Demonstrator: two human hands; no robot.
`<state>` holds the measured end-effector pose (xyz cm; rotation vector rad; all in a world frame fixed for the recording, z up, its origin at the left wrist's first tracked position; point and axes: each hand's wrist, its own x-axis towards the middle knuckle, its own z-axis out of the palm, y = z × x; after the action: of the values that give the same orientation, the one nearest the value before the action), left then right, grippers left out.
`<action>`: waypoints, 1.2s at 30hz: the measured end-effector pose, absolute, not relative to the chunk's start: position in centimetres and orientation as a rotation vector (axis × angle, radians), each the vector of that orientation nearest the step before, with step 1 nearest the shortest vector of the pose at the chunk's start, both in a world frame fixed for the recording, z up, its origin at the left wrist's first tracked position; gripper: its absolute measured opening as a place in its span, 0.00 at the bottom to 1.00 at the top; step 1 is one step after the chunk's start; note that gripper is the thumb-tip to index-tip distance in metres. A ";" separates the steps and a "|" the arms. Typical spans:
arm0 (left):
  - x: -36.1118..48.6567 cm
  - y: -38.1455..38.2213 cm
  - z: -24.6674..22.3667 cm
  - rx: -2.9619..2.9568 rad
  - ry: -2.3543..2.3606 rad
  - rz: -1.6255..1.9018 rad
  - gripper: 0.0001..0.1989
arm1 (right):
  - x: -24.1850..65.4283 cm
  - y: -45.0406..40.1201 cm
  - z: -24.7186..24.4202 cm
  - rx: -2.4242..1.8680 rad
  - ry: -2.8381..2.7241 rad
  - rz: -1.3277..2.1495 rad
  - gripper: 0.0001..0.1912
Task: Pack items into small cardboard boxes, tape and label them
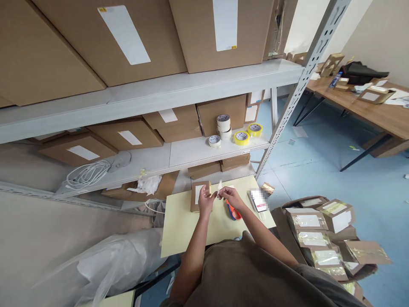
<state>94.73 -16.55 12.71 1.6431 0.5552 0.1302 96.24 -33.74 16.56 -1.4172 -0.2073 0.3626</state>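
Observation:
My right hand pinches a small whitish strip that stands up from its fingertips; whether it is tape or a label I cannot tell. Close beside it, my left hand has its thumb stretched toward the strip and its fingers raised apart from the thumb, in front of a small cardboard box. That box stands on the pale yellow table and bears a white label, partly covered by the left hand. Below my right hand lie scissors with orange and blue handles. A phone rests to the right.
A metal shelf with large cartons rises ahead. Tape rolls and a coiled white cable lie on its lower level. Packed small boxes fill a container at right. Plastic sheeting is at left; a wooden table stands farther right.

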 end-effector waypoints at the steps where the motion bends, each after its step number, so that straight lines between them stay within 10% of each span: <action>1: 94.5 -16.6 13.3 1.696 0.496 0.139 0.33 | 96.2 -33.7 16.6 -1.420 -0.207 0.353 0.17; 25: 90.6 -14.5 14.1 1.615 0.366 0.056 0.25 | 96.2 -30.1 13.9 -1.434 -0.252 0.481 0.22; 36: 88.7 6.1 11.6 1.097 0.977 0.721 0.26 | 96.6 -22.4 12.9 -1.212 0.146 0.356 0.22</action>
<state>88.72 6.07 11.57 1.0971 0.9767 0.7212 96.59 -22.39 12.86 -1.2122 0.1460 0.3555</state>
